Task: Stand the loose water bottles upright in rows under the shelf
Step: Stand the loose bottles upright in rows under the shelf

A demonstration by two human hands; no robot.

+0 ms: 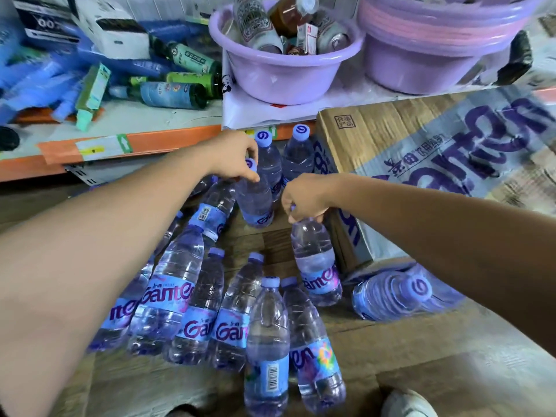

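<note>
Left hand [237,158] stretched out ahead, fingers curled down round the top of a clear plastic water bottle with a purple cap [255,203]. Held near upright, base low by the wood-plank floor [391,356]; no telling whether touching it.

Just behind, two upright purple-capped bottles [298,158] side by side below the orange front edge of the white shelf [150,145]. Close on their right, a brown cardboard carton with purple lettering [421,152].

Right hand [304,200] closed round the cap of a second clear purple-capped bottle [319,266]. Neck up, near the carton's front corner, apart from the standing pair.

Nearer, spread over the floor, a heap of loose clear bottles with blue labels [186,296]. All on their sides, touching and overlapping, caps mostly toward the shelf. Off to the right, a bottle in crinkled plastic wrap [391,296], lying down beside the carton's base with its cap facing the camera.

Up on the shelf, a lilac plastic basin [282,79] holding cans and small bottles. Right of it, a second lilac basin [436,64] with a pink one nested inside. Further left, dark green glass bottles [180,94] lying among blue packets and white boxes.

At the bottom edge, the toe of a white shoe [406,404].
</note>
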